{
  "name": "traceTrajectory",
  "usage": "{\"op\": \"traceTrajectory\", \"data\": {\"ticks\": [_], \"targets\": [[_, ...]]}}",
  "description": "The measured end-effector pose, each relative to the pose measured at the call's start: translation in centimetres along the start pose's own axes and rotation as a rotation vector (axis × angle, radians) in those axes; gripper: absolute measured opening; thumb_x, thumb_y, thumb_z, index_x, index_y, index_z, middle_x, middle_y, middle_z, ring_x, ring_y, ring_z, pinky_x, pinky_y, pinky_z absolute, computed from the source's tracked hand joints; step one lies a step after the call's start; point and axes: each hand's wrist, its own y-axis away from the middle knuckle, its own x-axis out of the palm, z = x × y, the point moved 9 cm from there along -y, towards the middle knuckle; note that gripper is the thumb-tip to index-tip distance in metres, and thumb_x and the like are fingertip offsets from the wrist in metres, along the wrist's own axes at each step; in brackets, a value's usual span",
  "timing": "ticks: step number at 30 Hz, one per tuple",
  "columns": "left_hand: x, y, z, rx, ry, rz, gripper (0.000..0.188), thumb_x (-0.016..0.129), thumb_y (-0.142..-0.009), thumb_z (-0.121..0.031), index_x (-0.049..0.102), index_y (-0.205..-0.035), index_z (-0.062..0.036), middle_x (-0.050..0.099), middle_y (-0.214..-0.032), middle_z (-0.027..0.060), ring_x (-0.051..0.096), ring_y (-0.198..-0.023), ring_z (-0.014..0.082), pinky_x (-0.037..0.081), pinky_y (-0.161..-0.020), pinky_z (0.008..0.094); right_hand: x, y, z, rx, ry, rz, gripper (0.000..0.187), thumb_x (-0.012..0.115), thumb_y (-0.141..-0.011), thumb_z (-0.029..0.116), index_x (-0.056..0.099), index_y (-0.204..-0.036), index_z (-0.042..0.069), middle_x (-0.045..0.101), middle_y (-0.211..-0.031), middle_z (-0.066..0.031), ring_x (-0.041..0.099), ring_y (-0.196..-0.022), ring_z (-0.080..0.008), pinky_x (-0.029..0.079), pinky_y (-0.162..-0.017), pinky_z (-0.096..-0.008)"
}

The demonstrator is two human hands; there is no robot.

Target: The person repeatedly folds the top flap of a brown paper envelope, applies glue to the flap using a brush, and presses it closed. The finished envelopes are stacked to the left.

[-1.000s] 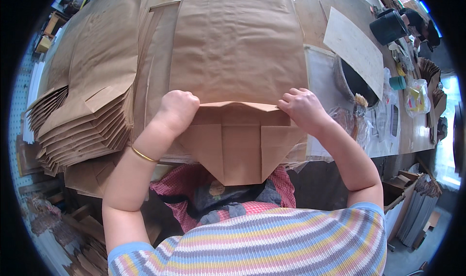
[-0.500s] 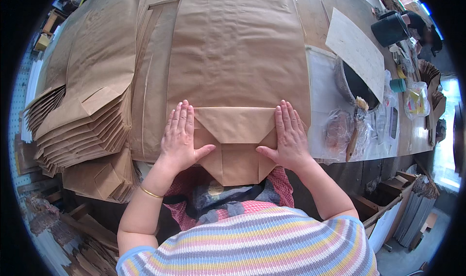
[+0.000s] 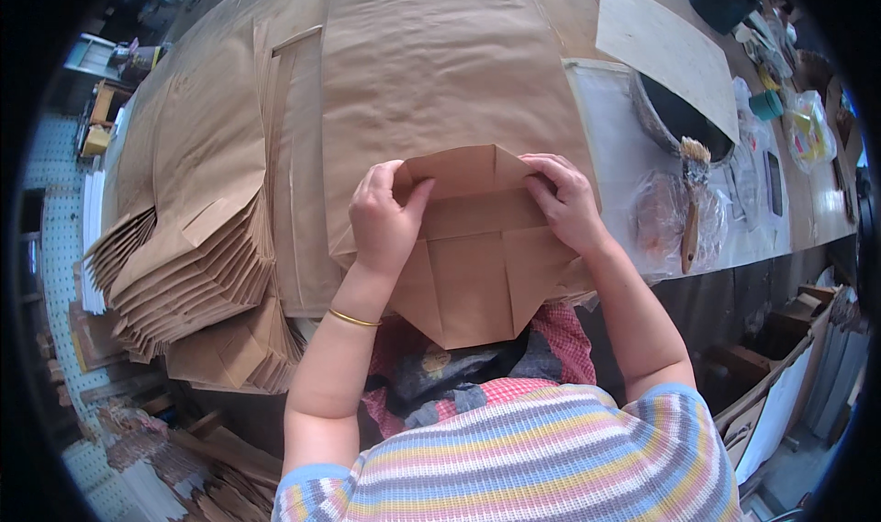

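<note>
A large brown paper bag [image 3: 440, 72] lies flat in front of me, its folded end toward my body and overhanging the table edge. My left hand [image 3: 384, 212] pinches the left corner of the bag's raised end flap [image 3: 459, 170], thumb inside and fingers behind. At the flap's right corner my right hand [image 3: 566, 201] grips in the same way. Between my hands the flap stands lifted, with a crease running across below it. The near part of the end tapers to a blunt edge above my lap.
Stacks of folded paper bags [image 3: 197, 265] fan out on the left. On the right, a brush [image 3: 694, 201] with a wooden handle lies by clear plastic, beside a dark tub [image 3: 679, 123] partly covered by a pale board [image 3: 663, 44]. A phone-like dark object [image 3: 774, 171] lies farther right.
My hands have gone from lying flat on the bag's sides to gripping the flap corners. The flap, folded down before, is now lifted up and away from me. The view has shifted slightly.
</note>
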Motion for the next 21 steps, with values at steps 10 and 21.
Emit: {"op": "traceTrajectory", "data": {"ticks": [10,21], "targets": [[0.4,0.8,3.5,-0.132,0.626,0.437,0.028,0.05,-0.084,-0.003,0.068,-0.104,0.0058,0.07,-0.091,0.0139,0.066,-0.085,0.0203,0.052,-0.077,0.0316,8.4,-0.7,10.0,-0.173,0.076,0.114,0.01,0.065,-0.082,0.015,0.064,-0.085,0.005,0.066,-0.087,-0.0152,0.065,-0.08,-0.0338,0.053,-0.067,-0.0432],[7.0,-2.6,6.8,-0.454,0.404,0.592,0.021,0.055,-0.077,-0.001,0.064,-0.095,0.0032,0.065,-0.078,0.0067,0.06,-0.075,0.0131,0.052,-0.067,0.0302,10.0,0.7,12.3,-0.266,0.437,0.29,0.007,0.068,-0.072,0.012,0.063,-0.074,0.007,0.065,-0.081,-0.0087,0.065,-0.081,-0.0262,0.052,-0.066,-0.0407]]}}
